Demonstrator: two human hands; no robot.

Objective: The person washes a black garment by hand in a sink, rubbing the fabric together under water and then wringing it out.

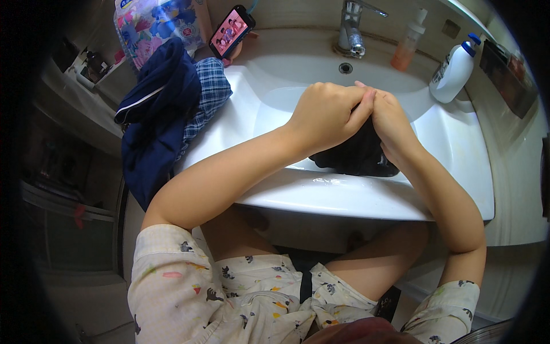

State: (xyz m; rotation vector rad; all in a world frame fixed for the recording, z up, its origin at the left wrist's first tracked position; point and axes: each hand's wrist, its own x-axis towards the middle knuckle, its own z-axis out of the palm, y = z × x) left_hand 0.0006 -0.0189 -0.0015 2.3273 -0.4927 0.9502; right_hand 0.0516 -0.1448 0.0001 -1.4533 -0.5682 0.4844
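Note:
My left hand [328, 112] and my right hand [389, 118] meet over the basin of a white ceramic washbasin [326, 189], their fingers touching. Both are closed on a dark wet cloth [359, 157], most of which hangs beneath them inside the basin, against its front wall. Water stands in the basin behind the cloth. The fingers hide the part of the cloth that they grip, so its kind cannot be told. A chrome faucet [353, 38] rises at the back rim, above the overflow hole.
Navy clothing [159, 99] and blue checked cloth [208, 92] lie on the left rim. Behind them are a floral package [167, 26] and a propped phone [232, 32]. A pump bottle with orange liquid [404, 51] and a white bottle with a blue cap [455, 69] stand at right.

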